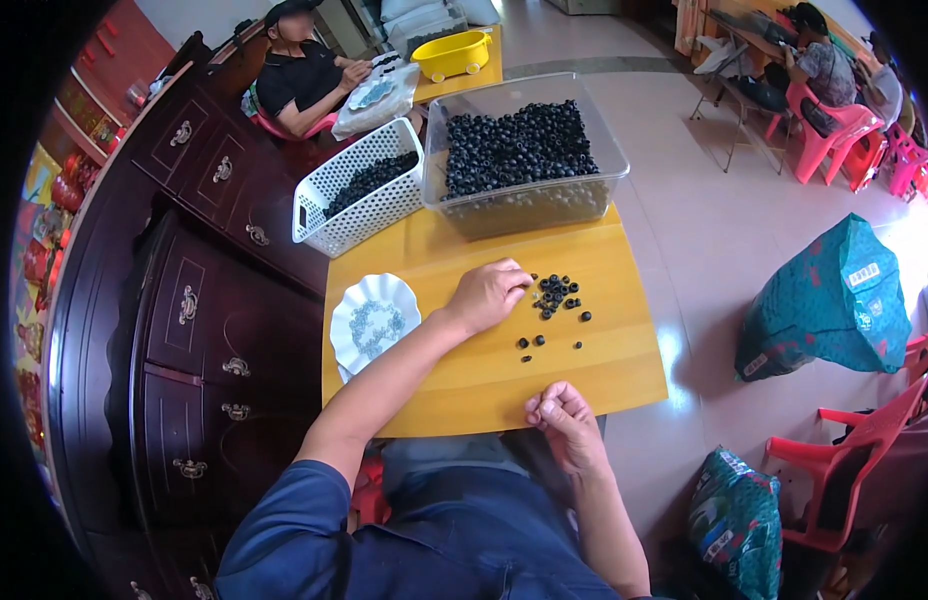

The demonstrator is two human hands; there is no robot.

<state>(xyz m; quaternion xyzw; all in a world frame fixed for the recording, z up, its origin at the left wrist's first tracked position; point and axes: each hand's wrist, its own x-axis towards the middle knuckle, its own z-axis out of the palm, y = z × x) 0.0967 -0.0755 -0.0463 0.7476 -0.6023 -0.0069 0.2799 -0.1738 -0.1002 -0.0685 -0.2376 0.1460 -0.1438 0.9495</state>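
My left hand [487, 296] reaches across the wooden table [464, 390], its fingers bent together at the left edge of a small pile of round black parts [554, 296]. A dark bit shows by its fingertips, but what they hold is hidden. Over the table's near edge, my right hand [570, 428] is closed with thumb against fingers; anything in that pinch is too small to make out. Several loose black parts [540, 341] lie between the two hands. Left of my left forearm sits a white scalloped plate [404, 292] with small clear pieces [375, 326] on it.
A clear plastic bin [524, 205] full of black parts and a white perforated basket [359, 225] stand at the table's far side. Dark drawers [224, 340] line the left. Teal bags [824, 300] and a red chair [854, 450] are at right. Another person [299, 80] sits beyond the basket.
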